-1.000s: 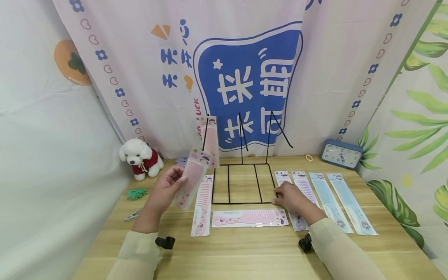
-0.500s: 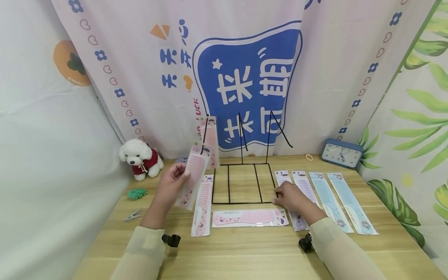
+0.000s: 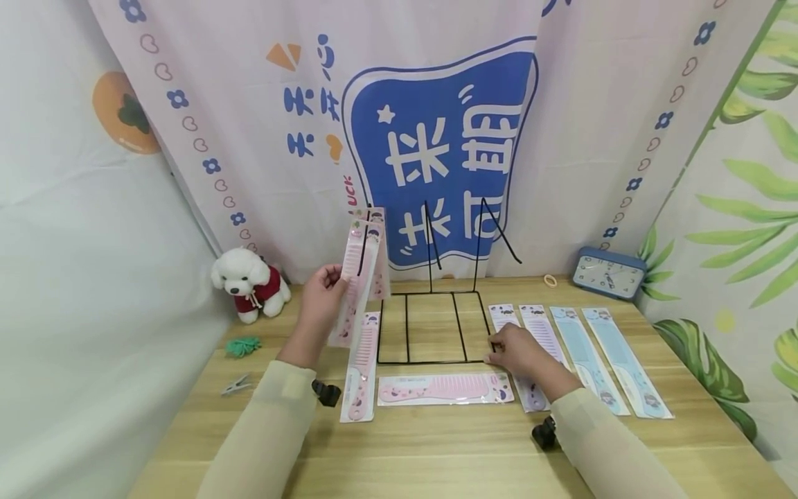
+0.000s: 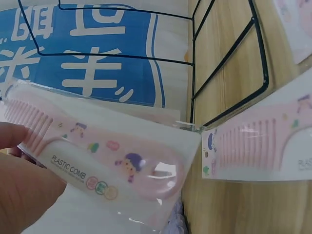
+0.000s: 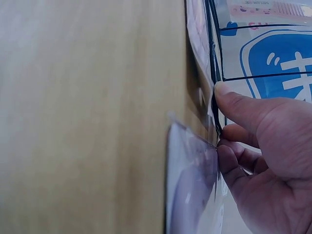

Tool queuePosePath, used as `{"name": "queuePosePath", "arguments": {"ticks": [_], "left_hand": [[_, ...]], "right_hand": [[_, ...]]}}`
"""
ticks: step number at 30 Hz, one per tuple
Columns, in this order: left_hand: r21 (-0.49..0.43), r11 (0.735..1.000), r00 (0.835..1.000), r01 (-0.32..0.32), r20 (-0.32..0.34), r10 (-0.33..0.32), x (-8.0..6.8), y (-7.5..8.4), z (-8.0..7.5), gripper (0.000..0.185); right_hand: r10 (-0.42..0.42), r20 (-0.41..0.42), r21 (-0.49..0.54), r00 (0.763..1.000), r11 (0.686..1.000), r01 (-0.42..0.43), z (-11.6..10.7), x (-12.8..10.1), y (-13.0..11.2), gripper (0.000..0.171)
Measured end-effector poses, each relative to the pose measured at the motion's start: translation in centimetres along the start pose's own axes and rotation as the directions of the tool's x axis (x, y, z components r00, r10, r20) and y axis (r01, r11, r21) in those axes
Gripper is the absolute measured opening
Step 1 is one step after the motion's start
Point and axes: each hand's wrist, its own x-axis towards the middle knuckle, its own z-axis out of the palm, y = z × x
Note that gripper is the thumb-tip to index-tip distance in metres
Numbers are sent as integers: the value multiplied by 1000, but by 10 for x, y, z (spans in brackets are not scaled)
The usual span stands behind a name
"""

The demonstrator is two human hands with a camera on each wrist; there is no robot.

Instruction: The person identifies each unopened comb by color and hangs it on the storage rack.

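Wire rack (image 3: pixel 430 326), black and standing at about twelve o'clock on the counter (image 3: pixel 436 443), is the biggest piece in play, with one pink packaged comb already hanging on its leftmost prong. The right hand (image 3: pixel 520 352) steadies it, thumb and fingers pinched on the near right corner of its base frame. The left hand (image 3: pixel 323 296) holds a second pink comb (image 3: pixel 357 281) upright by the pack's edge, raised just beside the hung one at about eleven o'clock. To my eye the step in hand is hanging this pack; the next move would call for lining the hole at the pack's top with the prong tip and sliding it on while the base is kept from shifting. More packs lie flat: two pink ones at the rack's near left, lilac and blue ones out at three o'clock. On the held comb I can read "PLASTIC COMB" (image 4: pixel 68 167); the backdrop shows "LUCK" and large Chinese characters.
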Motion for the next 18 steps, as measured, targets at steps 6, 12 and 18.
{"name": "queuePosePath", "arguments": {"ticks": [6, 12, 18], "left_hand": [[36, 999, 1000, 30, 2, -31, 14, 6, 8, 29], [42, 998, 999, 40, -11, -40, 26, 3, 14, 26], [39, 998, 999, 41, -13, -40, 35, 1, 17, 27]], "right_hand": [[-6, -1, 11, 1000, 1000, 6, -1, -1, -1, 47], [-10, -2, 12, 1000, 1000, 10, -1, -1, 0, 48], [-6, -5, 7, 1000, 1000, 6, 0, 0, 1, 48]]}}
